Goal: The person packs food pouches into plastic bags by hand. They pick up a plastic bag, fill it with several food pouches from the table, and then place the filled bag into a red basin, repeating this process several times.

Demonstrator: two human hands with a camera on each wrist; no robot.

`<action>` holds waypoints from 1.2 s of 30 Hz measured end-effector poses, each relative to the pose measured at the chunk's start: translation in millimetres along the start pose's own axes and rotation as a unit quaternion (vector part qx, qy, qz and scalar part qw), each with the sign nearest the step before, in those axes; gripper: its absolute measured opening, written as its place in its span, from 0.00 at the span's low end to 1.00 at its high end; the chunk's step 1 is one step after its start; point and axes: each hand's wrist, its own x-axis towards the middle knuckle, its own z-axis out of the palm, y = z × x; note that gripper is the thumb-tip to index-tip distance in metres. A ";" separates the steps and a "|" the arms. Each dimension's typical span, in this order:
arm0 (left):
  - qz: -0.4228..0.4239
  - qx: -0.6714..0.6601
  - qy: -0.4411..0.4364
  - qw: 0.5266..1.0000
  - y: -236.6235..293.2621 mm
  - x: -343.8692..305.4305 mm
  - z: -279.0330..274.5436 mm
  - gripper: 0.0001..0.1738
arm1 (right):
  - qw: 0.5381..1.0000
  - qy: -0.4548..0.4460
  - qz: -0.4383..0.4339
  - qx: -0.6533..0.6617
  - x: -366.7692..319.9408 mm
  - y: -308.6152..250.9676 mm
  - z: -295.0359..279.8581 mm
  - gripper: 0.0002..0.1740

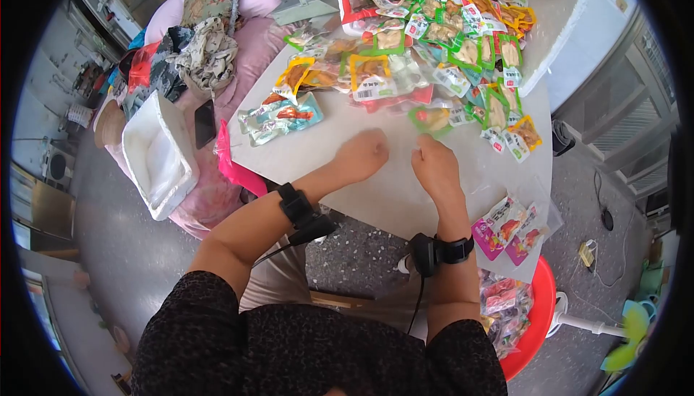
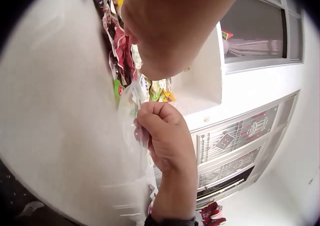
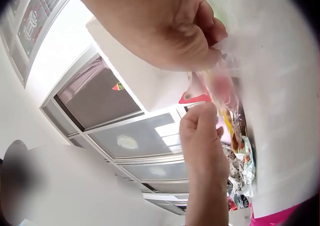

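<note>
In the head view my left hand [image 1: 365, 154] and right hand [image 1: 436, 165] are held close together over the near part of the white table [image 1: 354, 197], fingers curled. The right hand pinches the edge of a clear plastic bag [image 2: 131, 131], seen best in the left wrist view. The left hand [image 3: 204, 131] grips at the bag's other side, its fingertips mostly hidden. Just beyond the hands lies a blurred green-edged snack packet [image 1: 431, 119]. Several more small snack packets [image 1: 372, 69] are spread past it.
A white foam box [image 1: 567, 16] heaped with snack packets stands at the back. Pink-and-white pouches [image 1: 500, 226] lie at the right edge, above a red basin [image 1: 543, 302] of packets. At left are a blue pouch [image 1: 282, 118], pink plastic [image 1: 235, 165] and another foam box [image 1: 160, 157].
</note>
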 end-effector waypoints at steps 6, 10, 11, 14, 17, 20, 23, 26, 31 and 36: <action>0.189 0.287 0.222 0.913 -21.4 46.8 -34.5 0.17 | 0.999 -0.020 0.025 0.029 3.1 8.2 15.5 0.08; 0.105 0.307 0.114 0.939 -41.3 66.8 -39.1 0.14 | 0.998 -0.013 0.034 0.053 2.2 13.3 16.7 0.09; 0.091 0.307 0.102 0.942 -43.8 68.6 -40.4 0.14 | 0.997 -0.012 0.037 0.060 2.1 14.5 16.7 0.09; 0.100 0.236 0.135 0.957 -37.9 52.9 -43.7 0.12 | 0.992 -0.002 0.043 0.115 1.8 23.4 23.7 0.10; 0.069 0.096 0.179 0.977 -34.9 28.3 -43.1 0.08 | 0.980 -0.019 0.077 0.183 3.8 21.4 21.1 0.11; -0.054 -0.177 0.143 0.972 -17.7 7.1 -54.5 0.06 | 0.972 -0.015 0.091 0.217 5.9 19.8 21.2 0.11; -0.132 -0.455 0.092 0.876 -10.9 -2.8 -61.0 0.09 | 0.968 -0.014 0.096 0.232 5.6 21.6 27.4 0.12; -0.250 -0.686 0.041 0.682 7.7 -26.7 -58.9 0.12 | 0.977 -0.019 0.087 0.192 6.9 22.6 27.8 0.11; -0.294 -0.694 0.014 0.657 -10.4 -42.0 -33.3 0.15 | 0.948 -0.042 0.112 0.295 6.3 28.7 36.2 0.09; -0.347 -0.638 0.036 0.686 -12.7 -50.4 -28.3 0.19 | 0.942 -0.055 0.123 0.308 5.9 24.9 33.3 0.10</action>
